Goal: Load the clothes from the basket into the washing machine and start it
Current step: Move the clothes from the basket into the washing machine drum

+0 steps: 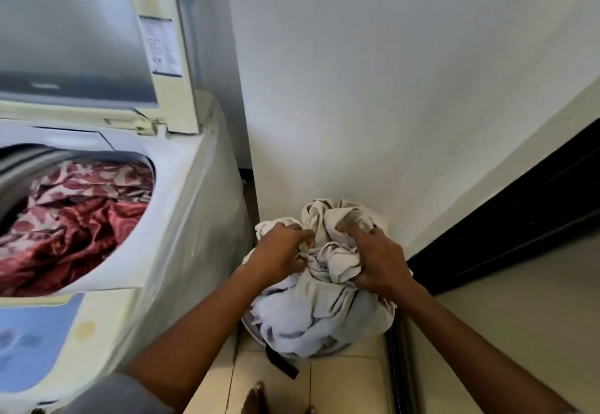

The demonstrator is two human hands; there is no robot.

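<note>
Clothes (324, 287) pale and bunched, heaped over basket (256, 329) on tiled floor (269, 381) by wall, left hand (279, 253) and right hand (380, 257) both clenched into cloth, washing machine (181, 251) beside, lid (78, 40) up, red patterned fabric (71, 219) in drum

Looking down from head height, 1 wide-angle view. Facing the wall (389, 89) corner, sitting close above the basket (256, 332) and washing machine (181, 219).

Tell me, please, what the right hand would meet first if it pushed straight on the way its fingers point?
Probably the pale bundled cloth that the right hand already grips; beyond that, seemingly the white wall.
</note>
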